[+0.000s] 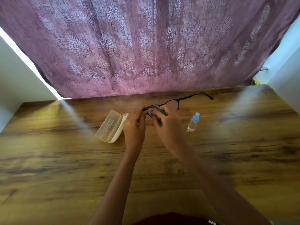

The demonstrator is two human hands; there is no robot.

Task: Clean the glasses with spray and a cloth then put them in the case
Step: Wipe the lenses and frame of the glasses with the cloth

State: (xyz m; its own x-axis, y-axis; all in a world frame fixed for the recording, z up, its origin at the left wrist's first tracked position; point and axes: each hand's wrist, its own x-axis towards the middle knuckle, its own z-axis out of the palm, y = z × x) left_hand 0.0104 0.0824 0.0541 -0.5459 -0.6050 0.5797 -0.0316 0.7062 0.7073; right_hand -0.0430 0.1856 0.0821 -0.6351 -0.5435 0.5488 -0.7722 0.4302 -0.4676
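above wooden table [65, 159], glasses [172, 103] in both hands, case [108, 125] open

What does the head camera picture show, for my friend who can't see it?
Two hands, left and right, hold black-framed glasses above a wooden table. An open, pale plastic glasses case lies to their left, a small clear spray bottle with a blue cap stands to their right, and a purple patterned curtain hangs behind.

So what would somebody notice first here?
Probably the big purple patterned curtain filling the back, behind the wooden table. Next, mid-table, the left hand and right hand holding black glasses, with an open yellowish case left of them and a small spray bottle to the right.
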